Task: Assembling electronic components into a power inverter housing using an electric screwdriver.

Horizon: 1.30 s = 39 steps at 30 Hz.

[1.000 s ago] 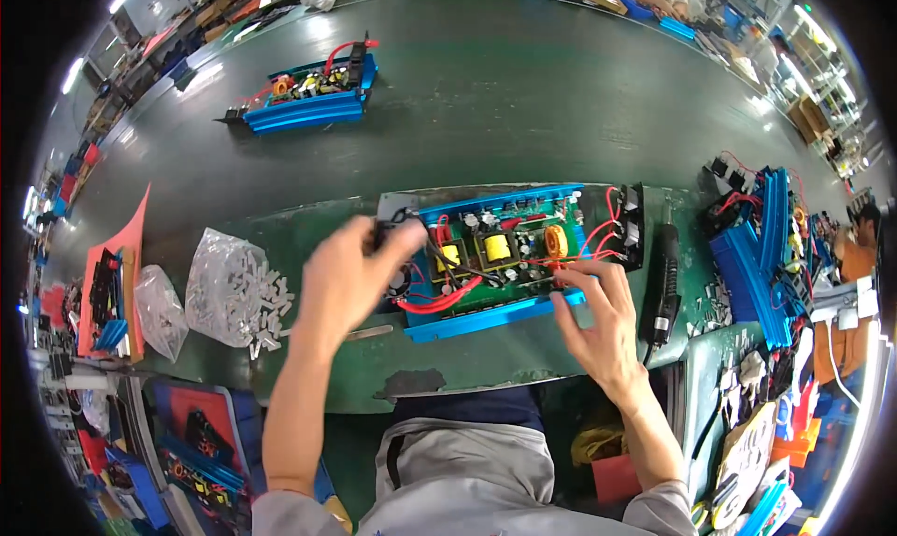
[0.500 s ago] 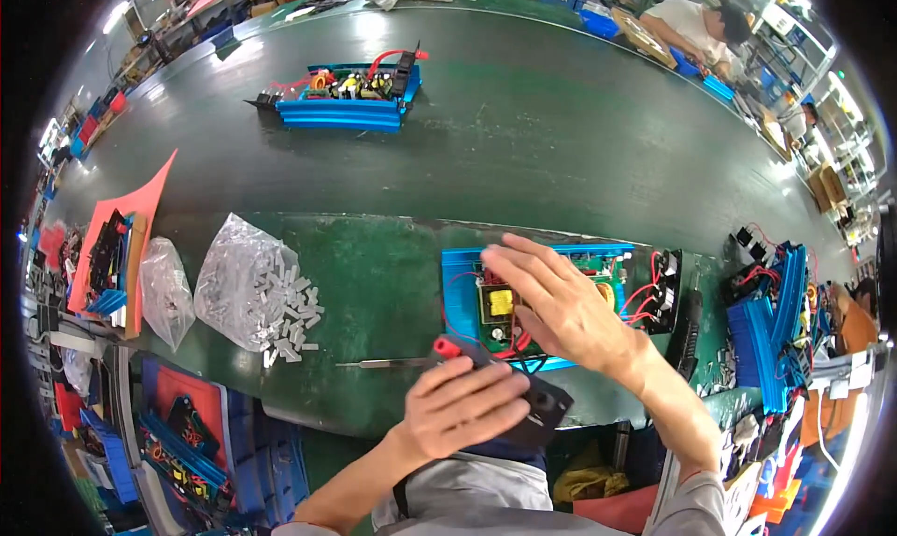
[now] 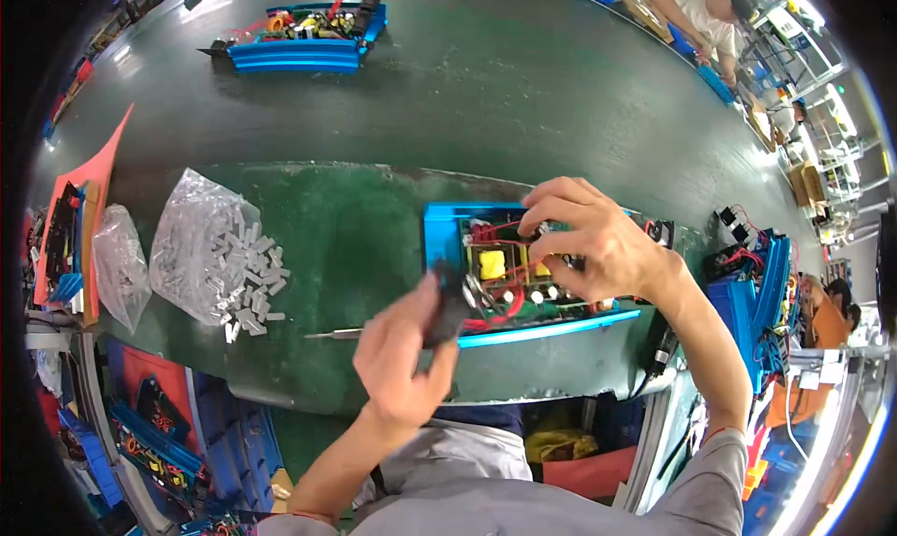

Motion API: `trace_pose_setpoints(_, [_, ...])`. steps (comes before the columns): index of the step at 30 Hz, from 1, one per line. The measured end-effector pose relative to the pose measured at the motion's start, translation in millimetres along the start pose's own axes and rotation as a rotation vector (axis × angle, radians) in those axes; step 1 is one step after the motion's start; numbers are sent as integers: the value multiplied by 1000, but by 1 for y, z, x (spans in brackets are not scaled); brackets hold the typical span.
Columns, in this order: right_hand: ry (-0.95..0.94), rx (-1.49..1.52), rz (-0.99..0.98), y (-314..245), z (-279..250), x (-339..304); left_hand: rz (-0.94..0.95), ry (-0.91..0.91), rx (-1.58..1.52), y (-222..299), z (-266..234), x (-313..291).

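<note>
A blue metal housing [image 3: 443, 228] lies on the bench in front of me. Its circuit board carries yellow-wrapped transformers [image 3: 491, 265], capacitors and red wires. My left hand [image 3: 400, 358] grips a black end panel [image 3: 450, 302] at the housing's near left corner; motion smears the panel. Red and black wires run from beside it into the housing. Over the right part of the board is my right hand [image 3: 603, 246], its fingers bent down among the components. What lies between its fingertips is hidden. A thin metal tool shaft [image 3: 332, 334] lies beside my left hand.
To the left, small grey-white sleeves [image 3: 252, 279] spill from a clear plastic bag [image 3: 201, 246]. Another blue housing [image 3: 297, 56] with parts sits on the far surface. More blue housings [image 3: 761, 302] are piled at right. A person [image 3: 701, 17] works at the far right.
My left hand has moved left and up with the black panel, turning it on edge. My right hand's outstretched fingers have curled down onto the board. The whole view has shifted.
</note>
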State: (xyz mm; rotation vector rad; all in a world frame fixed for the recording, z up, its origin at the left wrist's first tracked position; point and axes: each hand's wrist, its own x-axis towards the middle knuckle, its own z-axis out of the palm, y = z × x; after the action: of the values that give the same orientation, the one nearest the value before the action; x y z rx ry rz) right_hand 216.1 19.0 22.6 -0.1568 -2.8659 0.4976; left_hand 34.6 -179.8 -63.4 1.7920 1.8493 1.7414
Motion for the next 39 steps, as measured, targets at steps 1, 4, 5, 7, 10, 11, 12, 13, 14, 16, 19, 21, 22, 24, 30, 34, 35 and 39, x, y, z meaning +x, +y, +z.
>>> trace_pose_setpoints(1, [10,11,44,1,4,-11,-66,25,-44,2,5,9])
trace_pose_setpoints(4, [75,87,56,-13,19,-22,-202,15,55,7,10,23])
trace_pose_setpoints(5, [103,129,64,-12,19,-23,-272,-5,88,10,10,28])
trace_pose_setpoints(7, [155,102,91,-13,24,-27,-269,-57,163,11,12,33])
trace_pose_setpoints(10, [208,58,106,-14,31,-37,-354,-151,286,14,13,38])
trace_pose_setpoints(11, [253,51,171,-19,35,-40,-331,-149,319,13,16,37])
trace_pose_setpoints(12, [297,46,236,-28,39,-44,-310,-147,352,14,14,36])
trace_pose_setpoints(13, [375,18,305,-43,37,-47,-307,-148,363,16,12,37])
trace_pose_setpoints(14, [395,4,338,-53,39,-57,-331,-159,360,17,11,38])
trace_pose_setpoints(16, [387,-70,349,-68,47,-76,-361,-180,360,14,9,34])
trace_pose_setpoints(19, [354,-170,343,-78,59,-86,-178,-216,118,-8,-9,23])
trace_pose_setpoints(21, [361,-168,321,-68,73,-93,-246,-292,137,-15,-33,19])
trace_pose_setpoints(22, [372,-155,263,-64,76,-89,-267,-333,167,-19,-51,19])
trace_pose_setpoints(24, [390,-131,261,-61,82,-87,-335,-461,224,-22,-71,21])
trace_pose_setpoints(30, [430,-157,199,-79,100,-54,126,-592,360,-68,-108,6])
trace_pose_setpoints(34, [385,-139,154,-82,103,-34,213,-665,439,-82,-129,-4])
trace_pose_setpoints(35, [373,-143,158,-81,105,-31,240,-677,437,-86,-134,-5])
trace_pose_setpoints(39, [339,-105,250,-87,91,-27,134,-645,447,-83,-166,-1])
